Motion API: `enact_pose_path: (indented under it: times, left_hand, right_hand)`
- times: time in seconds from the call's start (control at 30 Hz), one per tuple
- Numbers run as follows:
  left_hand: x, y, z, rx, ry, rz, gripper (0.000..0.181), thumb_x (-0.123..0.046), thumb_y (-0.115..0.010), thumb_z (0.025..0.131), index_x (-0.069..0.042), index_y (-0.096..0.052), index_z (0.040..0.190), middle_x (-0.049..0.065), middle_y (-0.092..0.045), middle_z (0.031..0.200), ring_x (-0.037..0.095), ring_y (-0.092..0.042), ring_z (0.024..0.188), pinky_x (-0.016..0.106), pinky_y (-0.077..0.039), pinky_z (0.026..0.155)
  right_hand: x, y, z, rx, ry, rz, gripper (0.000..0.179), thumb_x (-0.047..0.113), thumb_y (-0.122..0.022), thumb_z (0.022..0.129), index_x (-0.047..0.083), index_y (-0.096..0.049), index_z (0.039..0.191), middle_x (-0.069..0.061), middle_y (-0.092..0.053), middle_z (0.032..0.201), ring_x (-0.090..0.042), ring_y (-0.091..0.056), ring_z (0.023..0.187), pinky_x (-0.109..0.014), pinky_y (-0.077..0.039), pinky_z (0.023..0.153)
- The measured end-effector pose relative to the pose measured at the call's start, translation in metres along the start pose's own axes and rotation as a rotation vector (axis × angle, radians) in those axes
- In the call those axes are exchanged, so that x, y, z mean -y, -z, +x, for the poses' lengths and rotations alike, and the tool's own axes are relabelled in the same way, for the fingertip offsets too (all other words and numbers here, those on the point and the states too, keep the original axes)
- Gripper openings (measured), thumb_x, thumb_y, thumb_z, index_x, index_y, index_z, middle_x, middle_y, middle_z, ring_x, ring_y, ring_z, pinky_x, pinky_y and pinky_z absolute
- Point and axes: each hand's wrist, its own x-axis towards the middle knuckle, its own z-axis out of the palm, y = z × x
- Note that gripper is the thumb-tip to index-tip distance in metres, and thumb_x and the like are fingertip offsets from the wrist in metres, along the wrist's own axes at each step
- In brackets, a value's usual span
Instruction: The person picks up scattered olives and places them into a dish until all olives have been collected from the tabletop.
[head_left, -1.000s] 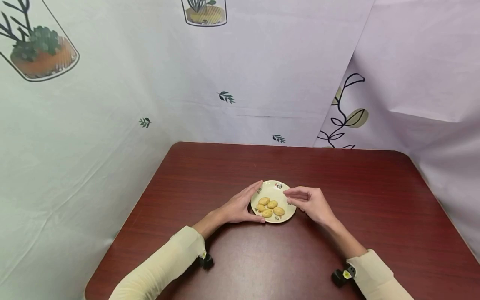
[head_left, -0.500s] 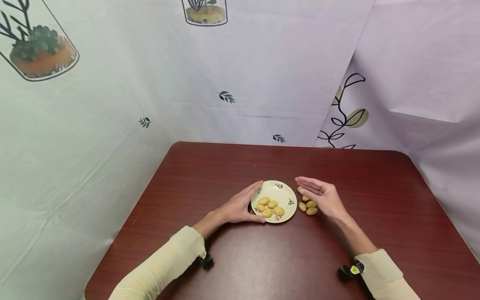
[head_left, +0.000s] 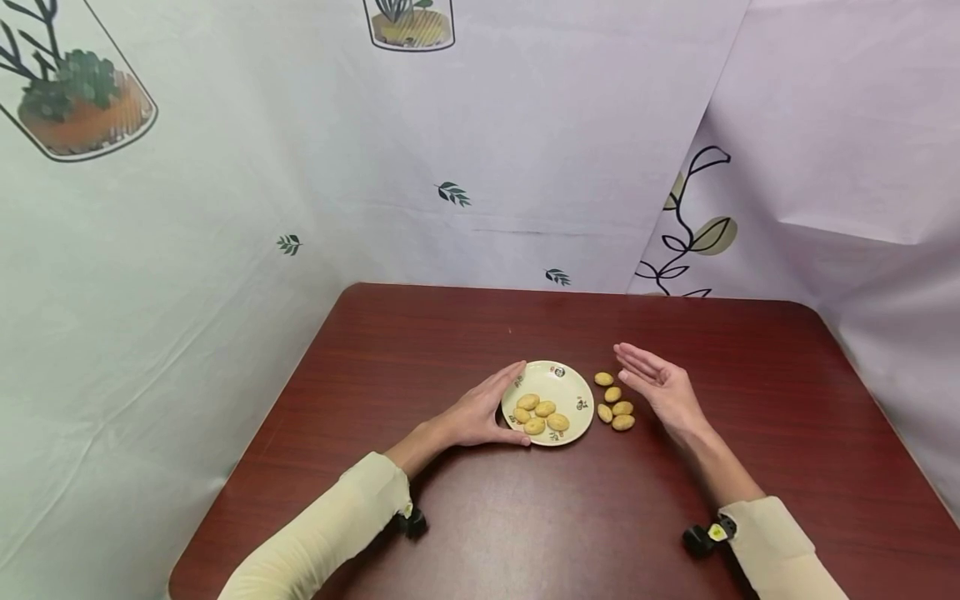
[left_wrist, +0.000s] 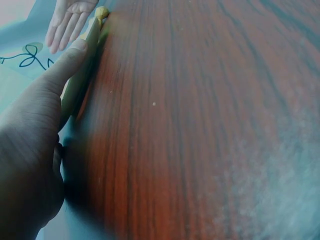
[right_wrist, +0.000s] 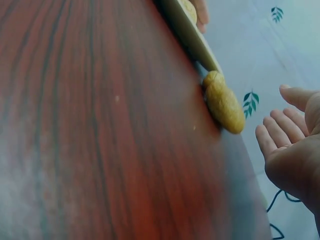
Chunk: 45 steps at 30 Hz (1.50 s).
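A small cream plate with printed marks on its rim lies mid-table and bears several small yellow potatoes. My left hand holds the plate's left side, fingers along the far rim and thumb along the near rim. In the left wrist view, the thumb lies against the plate's edge. Several more potatoes lie loose on the wood just right of the plate. Beyond them to the right, my right hand is held with straight fingers and nothing in it; the right wrist view shows its palm beside the potatoes.
The dark red wooden table has rounded far corners. Pale cloth printed with plants hangs behind it and along both sides.
My right hand has moved from over the plate's right rim out to the right, straightening its fingers and uncovering the loose potatoes. The left hand and plate have stayed put.
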Motion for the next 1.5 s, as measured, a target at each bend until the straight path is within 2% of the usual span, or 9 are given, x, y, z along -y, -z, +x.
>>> enact_pose_path:
  times: [0.27, 0.63, 0.83, 1.07, 1.27, 1.5]
  left_hand:
    - [0.000, 0.000, 0.000, 0.003, 0.003, -0.003, 0.127, -0.056, -0.090, 0.081, -0.010, -0.013, 0.172, 0.007, -0.020, 0.176, 0.021, -0.021, 0.160, 0.047, -0.028, 0.126]
    - [-0.001, 0.002, 0.001, -0.006, -0.009, -0.008, 0.128, -0.054, -0.091, 0.081, -0.007, -0.013, 0.171, 0.010, -0.020, 0.176, 0.023, -0.022, 0.160, 0.049, -0.029, 0.125]
    - [0.000, 0.001, 0.001, -0.007, -0.013, -0.008, 0.127, -0.053, -0.091, 0.081, -0.008, -0.015, 0.171, 0.012, -0.021, 0.176, 0.024, -0.022, 0.160, 0.049, -0.029, 0.125]
    - [0.000, 0.000, 0.001, -0.011, -0.011, -0.006, 0.127, -0.055, -0.091, 0.081, -0.008, -0.015, 0.171, 0.010, -0.021, 0.176, 0.024, -0.023, 0.160, 0.049, -0.030, 0.125]
    - [0.001, 0.000, 0.000, -0.008, -0.014, -0.004, 0.127, -0.055, -0.091, 0.081, -0.008, -0.015, 0.171, 0.011, -0.021, 0.176, 0.024, -0.022, 0.160, 0.049, -0.029, 0.125]
    - [0.000, 0.000, 0.000, -0.009, -0.013, -0.006, 0.126, -0.054, -0.091, 0.081, -0.008, -0.015, 0.171, 0.011, -0.022, 0.176, 0.024, -0.023, 0.160, 0.049, -0.029, 0.125]
  right_hand:
    - [-0.005, 0.006, -0.001, 0.021, -0.063, -0.024, 0.060, 0.001, -0.068, 0.103, -0.013, -0.041, 0.156, -0.028, -0.048, 0.155, -0.006, -0.057, 0.136, -0.016, -0.048, 0.102]
    - [-0.004, 0.016, -0.012, 0.105, -0.114, -0.170, 0.051, 0.003, -0.073, 0.100, -0.010, -0.057, 0.147, -0.029, -0.060, 0.144, -0.006, -0.068, 0.121, -0.017, -0.054, 0.094]
    - [-0.004, 0.020, -0.017, 0.167, -0.088, -0.225, 0.048, 0.000, -0.076, 0.097, -0.013, -0.061, 0.141, -0.032, -0.064, 0.137, -0.007, -0.070, 0.116, -0.020, -0.057, 0.091]
    - [-0.002, 0.019, -0.020, 0.228, -0.039, -0.278, 0.042, -0.007, -0.073, 0.096, -0.016, -0.063, 0.135, -0.033, -0.067, 0.131, -0.015, -0.072, 0.115, -0.023, -0.058, 0.090]
    - [0.001, 0.015, -0.022, 0.217, -0.018, -0.385, 0.036, -0.003, -0.077, 0.094, -0.009, -0.071, 0.129, -0.025, -0.074, 0.124, -0.028, -0.074, 0.113, -0.020, -0.058, 0.086]
    - [0.004, 0.013, -0.023, 0.190, 0.027, -0.472, 0.027, 0.000, -0.081, 0.092, -0.003, -0.079, 0.119, -0.018, -0.078, 0.115, -0.025, -0.077, 0.104, -0.017, -0.058, 0.080]
